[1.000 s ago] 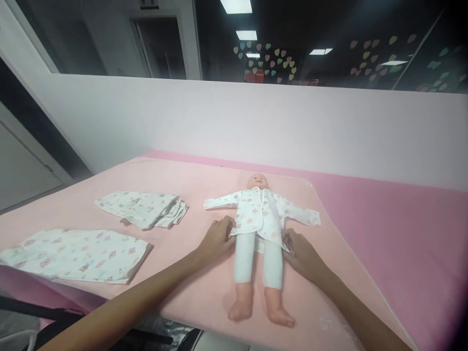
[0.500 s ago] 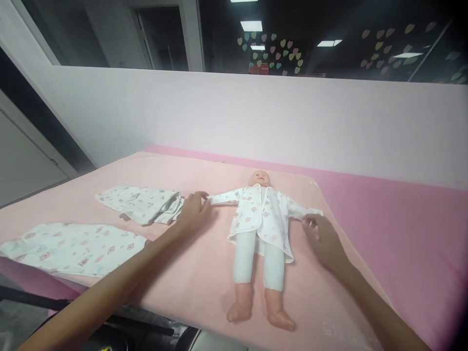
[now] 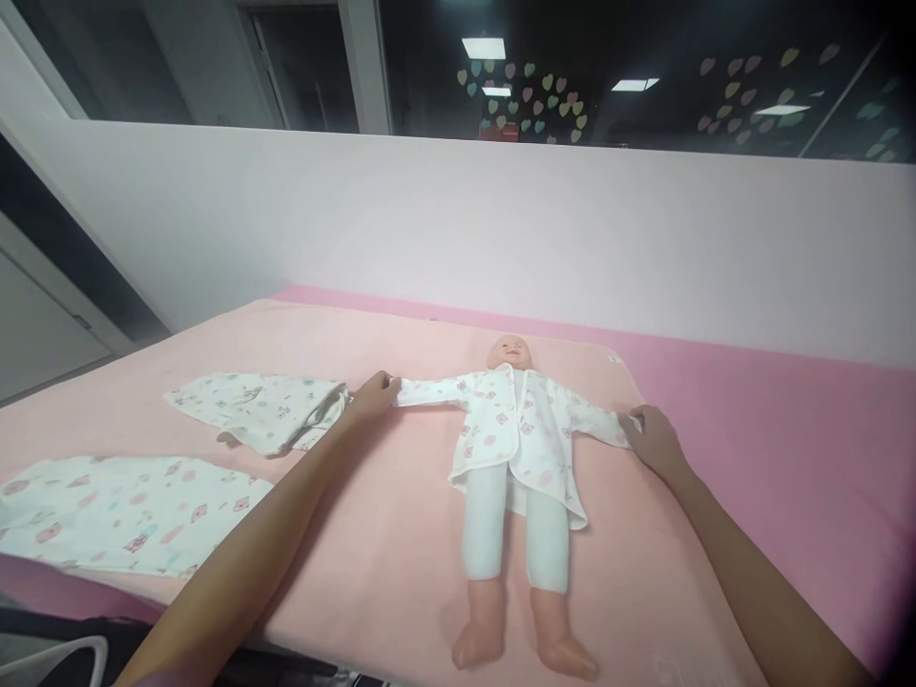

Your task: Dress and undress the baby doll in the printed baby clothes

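Observation:
A baby doll (image 3: 485,549) lies on its back on a peach cover, its feet pointing toward me. It wears a white baby jacket (image 3: 540,434) with a small pink print, whose two sleeves stretch out to the sides. My left hand (image 3: 376,393) is closed on the cuff of the sleeve on the left. With its fingers pinched, my right hand (image 3: 653,439) grips the cuff of the other sleeve. No doll hand shows at either cuff.
Left of the doll lie a folded printed garment (image 3: 261,405) and, nearer me, a second white printed cloth (image 3: 135,510). The peach cover (image 3: 358,563) lies over a pink surface (image 3: 773,439). A white wall (image 3: 458,229) with dark windows rises behind.
Both hands have moved outward with the sleeve ends, and the sleeves are drawn out straighter. The right hand has also risen slightly and now grips the cuff. The view has shifted a little.

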Motion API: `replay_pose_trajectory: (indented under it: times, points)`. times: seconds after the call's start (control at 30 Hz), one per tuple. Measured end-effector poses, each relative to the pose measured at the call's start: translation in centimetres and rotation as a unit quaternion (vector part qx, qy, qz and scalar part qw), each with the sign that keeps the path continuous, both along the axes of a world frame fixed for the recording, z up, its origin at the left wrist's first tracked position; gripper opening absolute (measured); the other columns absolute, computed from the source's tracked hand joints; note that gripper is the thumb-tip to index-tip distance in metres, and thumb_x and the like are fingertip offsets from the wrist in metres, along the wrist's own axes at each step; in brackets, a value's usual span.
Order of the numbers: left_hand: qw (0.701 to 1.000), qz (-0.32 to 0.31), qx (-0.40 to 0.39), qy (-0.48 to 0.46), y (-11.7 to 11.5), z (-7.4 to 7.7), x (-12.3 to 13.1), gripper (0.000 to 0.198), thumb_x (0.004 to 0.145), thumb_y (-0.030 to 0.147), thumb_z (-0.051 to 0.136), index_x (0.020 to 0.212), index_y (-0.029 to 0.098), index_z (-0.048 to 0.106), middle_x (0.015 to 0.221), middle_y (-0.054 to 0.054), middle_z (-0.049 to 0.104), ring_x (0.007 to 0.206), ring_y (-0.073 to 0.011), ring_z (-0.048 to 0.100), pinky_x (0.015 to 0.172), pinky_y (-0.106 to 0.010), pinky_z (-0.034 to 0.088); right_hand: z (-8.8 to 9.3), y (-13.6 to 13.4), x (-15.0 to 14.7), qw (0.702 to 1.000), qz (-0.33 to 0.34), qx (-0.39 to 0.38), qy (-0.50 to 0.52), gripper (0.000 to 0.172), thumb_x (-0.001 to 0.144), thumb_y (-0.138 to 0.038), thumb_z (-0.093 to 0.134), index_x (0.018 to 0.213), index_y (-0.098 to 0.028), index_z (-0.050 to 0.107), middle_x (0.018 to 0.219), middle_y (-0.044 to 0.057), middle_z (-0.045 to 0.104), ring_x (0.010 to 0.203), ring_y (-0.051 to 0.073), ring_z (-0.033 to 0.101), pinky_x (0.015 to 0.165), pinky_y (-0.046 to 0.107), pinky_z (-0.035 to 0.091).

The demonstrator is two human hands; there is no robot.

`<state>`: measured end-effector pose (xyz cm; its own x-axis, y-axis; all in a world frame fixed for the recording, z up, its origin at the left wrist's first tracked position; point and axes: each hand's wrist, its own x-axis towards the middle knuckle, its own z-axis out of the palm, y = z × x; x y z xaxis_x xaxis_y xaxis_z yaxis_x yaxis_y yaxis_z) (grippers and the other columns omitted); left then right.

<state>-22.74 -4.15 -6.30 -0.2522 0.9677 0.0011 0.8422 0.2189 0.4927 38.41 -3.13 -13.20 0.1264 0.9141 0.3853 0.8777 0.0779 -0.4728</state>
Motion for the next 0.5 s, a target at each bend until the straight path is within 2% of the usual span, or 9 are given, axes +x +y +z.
replay_pose_trajectory:
  times: [0.13,0.33,0.4,0.5]
  points:
    - [1.000,0.026,0.009,0.008,0.1,-0.2,0.0,0.032,0.109,0.048,0.038,0.109,0.022,0.056,0.115,-0.013,0.076,0.110,-0.0319,0.072,0.094,-0.040,0.051,-0.2,0.3,0.7,0.999,-0.004,0.053,0.011,0.039,0.098,-0.061,0.047,0.094,-0.024,0.057,0.099,0.015,0.067,0.100,0.033,0.062,0.087,0.045,0.048]
    - [0.997,0.002,0.009,0.077,-0.7,0.1,0.8,0.029,0.108,0.047,0.045,0.115,0.021,0.056,0.113,-0.015,0.077,0.108,-0.0374,0.071,0.099,-0.047,0.049,0.6,-0.6,0.1,0.999,-0.022,0.021,0.024,0.035,0.096,-0.058,0.055,0.097,-0.024,0.059,0.100,0.013,0.071,0.095,0.032,0.062,0.081,0.044,0.048]
    - [0.994,-0.004,0.034,0.107,-1.1,0.3,0.8,0.029,0.106,0.044,0.050,0.119,0.020,0.058,0.116,-0.016,0.077,0.112,-0.0393,0.069,0.103,-0.050,0.048,1.3,-1.4,-0.6,0.999,-0.026,0.045,0.011,0.033,0.095,-0.054,0.057,0.101,-0.022,0.062,0.105,0.015,0.071,0.101,0.034,0.063,0.088,0.047,0.050]
    - [0.985,-0.001,0.107,0.133,-1.3,1.0,1.4,0.030,0.104,0.038,0.051,0.125,0.018,0.062,0.131,-0.020,0.073,0.127,-0.0417,0.062,0.107,-0.053,0.047,2.9,-2.6,-2.7,0.995,-0.009,0.100,0.000,0.038,0.098,-0.050,0.055,0.117,-0.020,0.065,0.123,0.018,0.071,0.116,0.037,0.061,0.102,0.053,0.049]
